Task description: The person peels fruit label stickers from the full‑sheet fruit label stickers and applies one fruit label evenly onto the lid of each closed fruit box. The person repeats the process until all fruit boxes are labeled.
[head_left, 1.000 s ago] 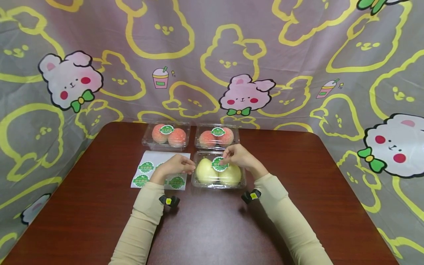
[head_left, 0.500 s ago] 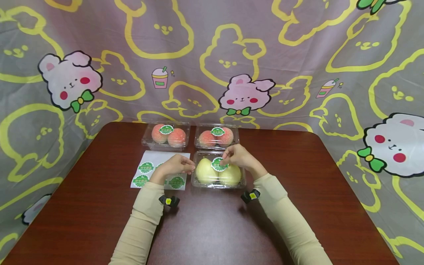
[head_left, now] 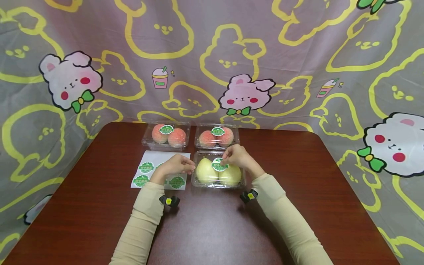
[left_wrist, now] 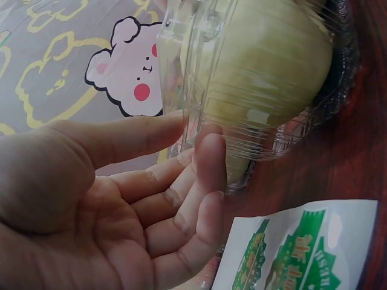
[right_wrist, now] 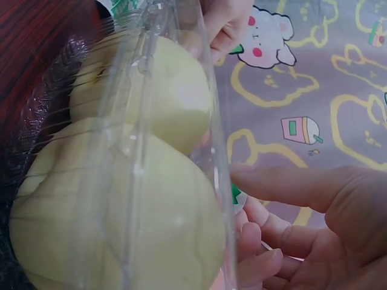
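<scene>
A clear plastic box (head_left: 202, 185) holds two pale yellow pears (head_left: 207, 173). My right hand (head_left: 239, 156) is over its lid, with a round green-and-white sticker (head_left: 216, 167) between thumb and fingertips, close above the lid; in the right wrist view only a sliver of the sticker (right_wrist: 237, 196) shows. At the box's left side is my left hand (head_left: 175, 165), its fingers loosely bent. In the left wrist view the left thumb (left_wrist: 139, 138) reaches the clear box wall. Under that hand lies a white sheet of stickers (head_left: 149, 156), partly hidden by it.
Behind stand two more clear boxes, a left box (head_left: 147, 141) and a right box (head_left: 236, 140), each with two pinkish-red peaches and a green sticker on the lid. The brown table (head_left: 212, 221) meets a patterned cloth (head_left: 185, 59) at the back and sides.
My right hand has shifted very slightly, and the sticker at its fingertips has tilted a little. The left hand and the boxes have kept their places.
</scene>
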Available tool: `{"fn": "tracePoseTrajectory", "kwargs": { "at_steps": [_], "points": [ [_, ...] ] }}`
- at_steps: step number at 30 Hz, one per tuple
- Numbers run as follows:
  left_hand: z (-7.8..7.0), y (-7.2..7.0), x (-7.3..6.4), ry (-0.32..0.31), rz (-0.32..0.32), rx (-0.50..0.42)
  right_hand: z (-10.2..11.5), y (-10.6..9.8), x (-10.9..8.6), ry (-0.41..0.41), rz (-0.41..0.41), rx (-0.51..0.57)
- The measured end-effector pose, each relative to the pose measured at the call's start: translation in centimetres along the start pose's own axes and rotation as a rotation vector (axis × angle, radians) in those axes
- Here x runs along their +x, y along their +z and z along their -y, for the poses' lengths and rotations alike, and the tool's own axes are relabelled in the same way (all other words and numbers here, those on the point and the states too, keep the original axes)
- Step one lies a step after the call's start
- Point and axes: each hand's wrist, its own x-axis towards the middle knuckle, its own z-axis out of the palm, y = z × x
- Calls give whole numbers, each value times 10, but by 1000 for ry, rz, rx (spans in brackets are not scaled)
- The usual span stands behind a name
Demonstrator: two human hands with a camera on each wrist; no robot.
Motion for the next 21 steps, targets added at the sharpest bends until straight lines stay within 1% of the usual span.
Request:
{"fn": "tracePoseTrajectory", "kwargs": {
  "at_steps": [4, 12, 16, 21],
  "points": [
    [0, 0, -1, 3, 5, -21, 2, 1, 0, -4, -21, -63],
    [-1, 0, -1, 7, 49, -147, 5, 4, 1, -31, -79, -145],
    [0, 0, -1, 13, 61, -170, 8, 5, -1, -34, -95, -186],
    [1, 1, -1, 36, 70, -162, 12, 6, -4, -27, -113, -235]
  ]
}}
